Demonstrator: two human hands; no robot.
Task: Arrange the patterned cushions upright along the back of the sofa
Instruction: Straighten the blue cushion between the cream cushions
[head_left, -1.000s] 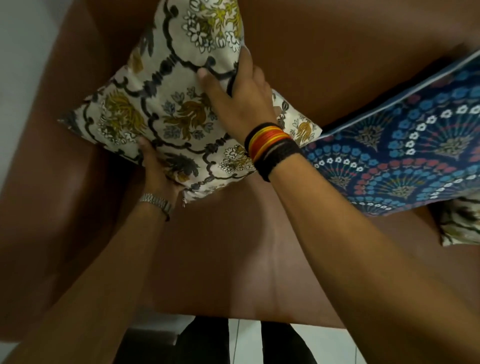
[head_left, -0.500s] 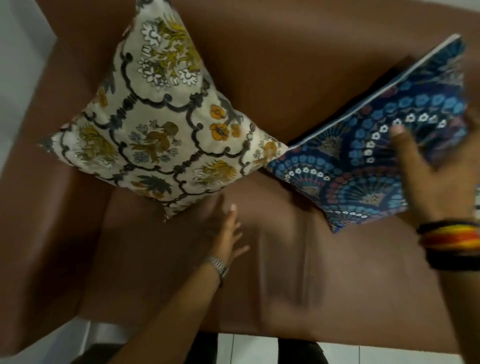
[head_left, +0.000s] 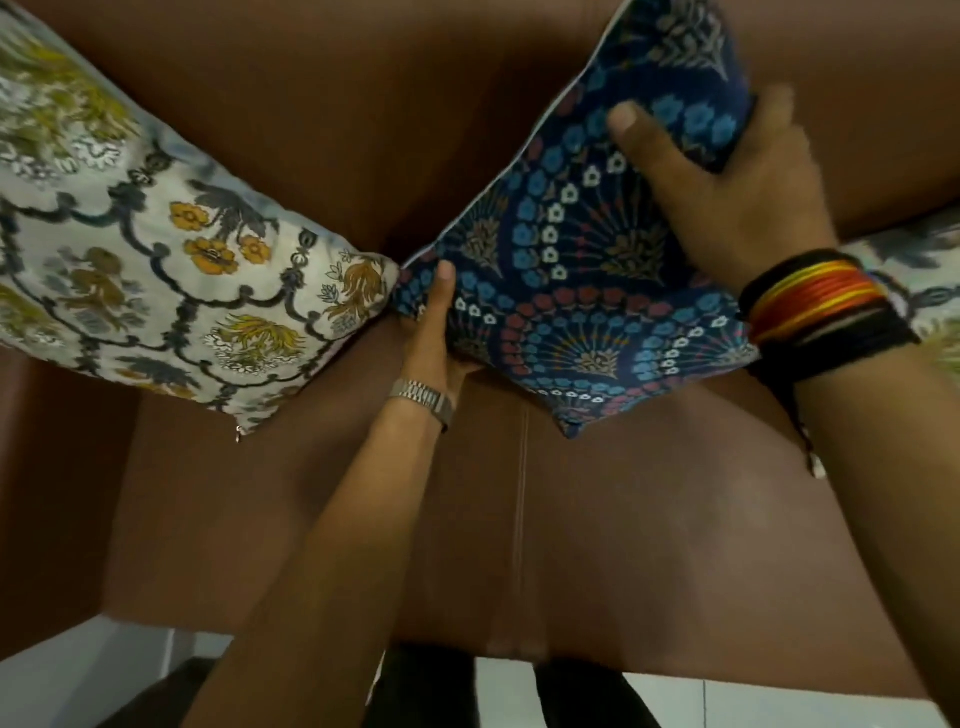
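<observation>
A blue cushion (head_left: 571, 260) with fan and flower patterns leans on one corner against the brown sofa back (head_left: 363, 104). My left hand (head_left: 434, 322) grips its lower left edge, thumb on the front. My right hand (head_left: 727, 176) holds its upper right side, fingers spread over the fabric. A cream floral cushion (head_left: 145, 249) stands tilted against the sofa back at the left, its corner touching the blue one. Behind my right wrist, part of a third cream patterned cushion (head_left: 914, 260) shows.
The brown sofa seat (head_left: 597, 545) stretches below the cushions, with a seam down its middle. The left armrest (head_left: 47, 493) rises at the left. White floor tiles (head_left: 727, 701) and my dark trouser legs lie along the bottom edge.
Both hands let go of the cream cushion, which now stands against the sofa back. They moved right and took hold of the blue cushion, one on each side.
</observation>
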